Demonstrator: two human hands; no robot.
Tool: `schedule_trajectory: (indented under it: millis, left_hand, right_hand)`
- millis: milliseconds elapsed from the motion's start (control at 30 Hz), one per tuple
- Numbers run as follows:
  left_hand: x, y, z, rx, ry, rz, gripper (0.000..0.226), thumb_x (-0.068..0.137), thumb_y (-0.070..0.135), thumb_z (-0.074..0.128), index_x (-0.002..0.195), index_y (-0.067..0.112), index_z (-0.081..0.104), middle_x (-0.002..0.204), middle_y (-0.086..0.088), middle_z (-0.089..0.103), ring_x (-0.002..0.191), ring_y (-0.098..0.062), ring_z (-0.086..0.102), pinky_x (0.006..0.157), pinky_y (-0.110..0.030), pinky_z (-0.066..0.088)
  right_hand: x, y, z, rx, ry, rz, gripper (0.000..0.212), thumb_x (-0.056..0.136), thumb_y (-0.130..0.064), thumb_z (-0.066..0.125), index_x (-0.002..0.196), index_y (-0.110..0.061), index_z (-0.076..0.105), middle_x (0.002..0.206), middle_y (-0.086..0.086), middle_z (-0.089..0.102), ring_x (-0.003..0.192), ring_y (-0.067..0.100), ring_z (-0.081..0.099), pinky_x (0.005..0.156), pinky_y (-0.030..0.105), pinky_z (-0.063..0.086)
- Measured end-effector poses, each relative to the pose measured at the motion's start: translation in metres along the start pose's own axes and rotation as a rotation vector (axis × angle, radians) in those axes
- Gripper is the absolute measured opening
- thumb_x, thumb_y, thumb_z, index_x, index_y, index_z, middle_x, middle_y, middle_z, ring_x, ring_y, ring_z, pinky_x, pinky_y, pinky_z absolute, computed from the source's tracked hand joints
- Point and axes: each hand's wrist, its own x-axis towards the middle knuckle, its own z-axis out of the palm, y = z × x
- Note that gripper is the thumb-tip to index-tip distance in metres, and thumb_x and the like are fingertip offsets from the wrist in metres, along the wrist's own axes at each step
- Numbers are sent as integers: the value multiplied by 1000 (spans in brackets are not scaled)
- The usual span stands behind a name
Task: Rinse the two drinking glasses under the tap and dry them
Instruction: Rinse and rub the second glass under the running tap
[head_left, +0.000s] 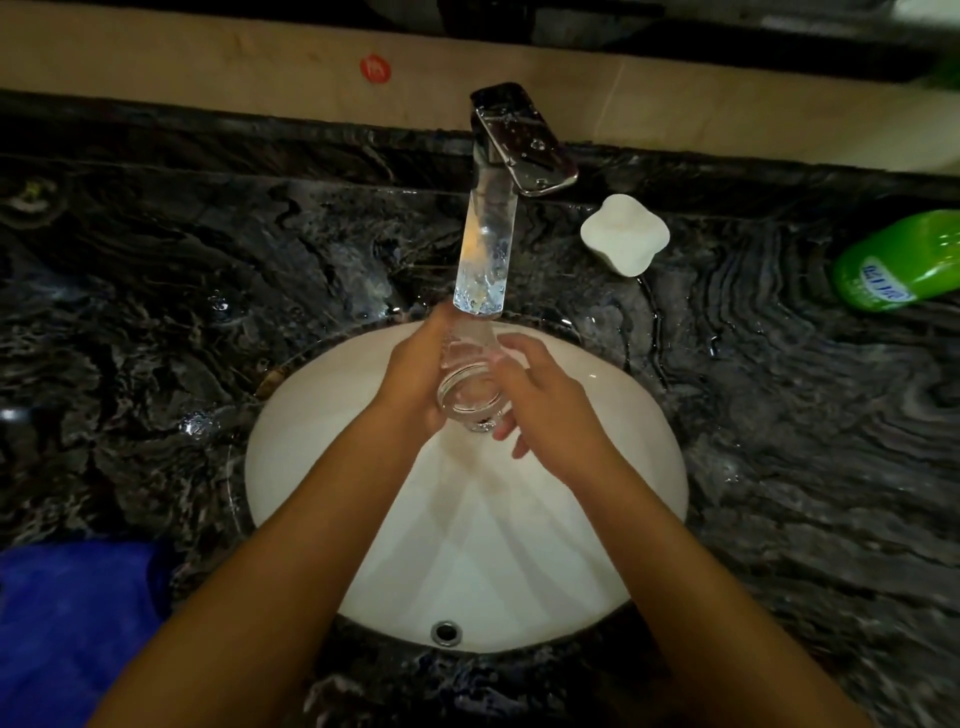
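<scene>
A clear drinking glass (470, 392) is held over the white sink basin (597, 467), tilted with its mouth toward me, just below the spout of the chrome tap (488, 244). My left hand (413, 371) wraps the glass from the left. Against its right side rests my right hand (540, 397), fingers spread along the wall and under the glass. Only this one glass is in view; no second one shows. Whether water runs from the spout I cannot tell.
The tap's lever (524, 137) points to the right. A white soap-like object (623, 239) sits right of the tap, a green bottle (898, 262) lies farther right. A blue towel (72, 629) lies at the lower left on the wet dark marble counter (182, 291).
</scene>
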Motion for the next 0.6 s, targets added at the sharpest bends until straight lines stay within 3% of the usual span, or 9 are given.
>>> schedule_trajectory:
  millis: [67,133,200,267,333,400,467,533,600]
  left_hand:
    - [0,-5,0,-103,-24,-86,40,93,47,66,106,10,67,89,-11,70,72,-25,72,65,-34,58]
    - [-4,-9,2,-130,1,-190,46,93,51,62,114,11,62,86,-11,70,68,-24,71,61,-32,58]
    - [-16,-14,2,-112,8,-277,52,97,56,54,119,10,63,88,-12,73,69,-24,72,58,-31,59]
    - [-27,-16,0,-99,-31,-320,56,99,58,50,113,8,70,90,-12,75,72,-22,74,59,-32,61]
    - [-38,-18,-2,-101,-97,-319,56,98,60,52,106,9,74,93,-11,76,76,-20,75,64,-31,62]
    - [-49,-17,-3,-127,-123,-295,55,96,61,56,107,11,74,96,-10,76,80,-20,74,69,-31,62]
    - [-57,-12,-3,-169,-122,-236,56,95,60,59,115,10,70,99,-12,75,84,-22,74,74,-36,62]
    - [-64,-5,-2,-230,-120,-146,69,91,60,66,134,6,59,108,-16,73,90,-27,73,78,-40,60]
    - [-73,0,-2,-284,-69,-27,82,83,60,74,141,7,50,114,-17,70,92,-28,71,81,-41,59]
  right_hand:
    - [-10,-8,-3,-306,-41,-100,62,95,-69,45,151,-45,32,109,-6,73,92,22,70,80,41,57]
    - [-18,-14,-5,-551,-5,-148,72,92,-75,44,154,-40,31,111,-2,73,99,25,68,79,35,48]
    - [-22,-18,-8,-632,26,-163,72,92,-76,45,149,-34,39,112,3,73,100,28,69,76,35,44]
    - [-23,-22,-12,-580,18,-133,71,89,-77,49,143,-31,47,108,1,74,98,25,70,78,35,49]
    - [-23,-26,-20,-490,5,-117,68,89,-76,52,138,-28,54,90,-3,75,84,18,72,79,36,56]
    - [-26,-33,-30,-444,-58,-139,62,91,-71,54,135,-27,58,71,-3,73,65,9,69,73,36,58]
    - [-30,-41,-38,-393,-115,-174,54,93,-63,59,133,-27,61,68,-2,73,56,6,65,68,37,58]
    - [-33,-49,-48,-336,-51,-238,42,94,-54,66,126,-27,66,70,-2,73,61,11,67,73,44,60]
    - [-38,-58,-57,-276,87,-330,32,94,-43,69,121,-26,68,77,-6,71,70,14,68,77,47,59]
